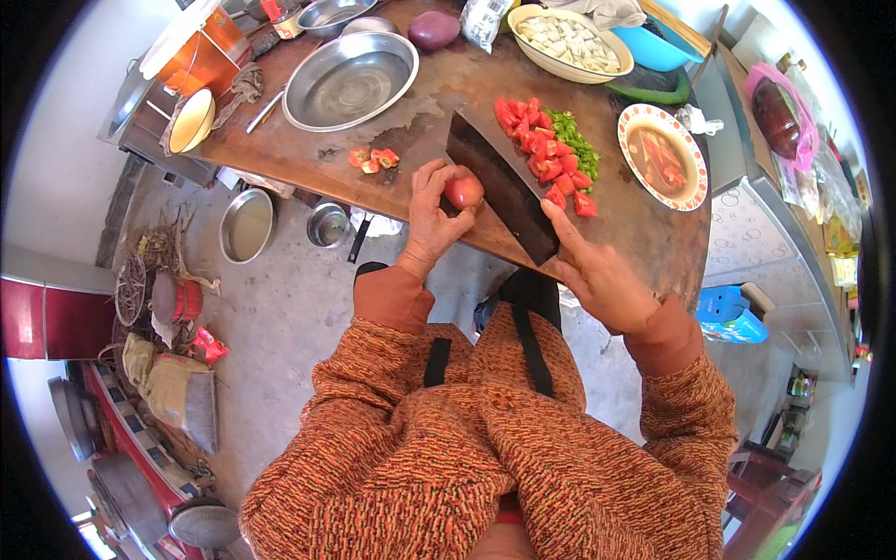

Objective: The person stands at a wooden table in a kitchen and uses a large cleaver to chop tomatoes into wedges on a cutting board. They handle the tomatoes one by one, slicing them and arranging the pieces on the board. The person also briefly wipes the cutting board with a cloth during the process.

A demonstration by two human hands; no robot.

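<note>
My left hand (434,219) is closed round a red tomato (464,191) at the table's front edge. In my right hand (602,280) is a cleaver (499,187) with a broad dark blade, slanting away to the far left, close beside the tomato. The cleaver's handle is hidden in my fingers. Just right of the blade lie a heap of cut tomato pieces (541,149) and a pile of chopped green pepper (571,140). To the left are a few tomato end scraps (373,160).
A wide metal basin (351,82) stands at the back left. At the back right are a bowl of pale cut pieces (574,45), a cucumber (651,93) and a dotted plate of reddish liquid (689,161). An eggplant (434,31) sits at the far edge. Pots (247,227) stand on the floor.
</note>
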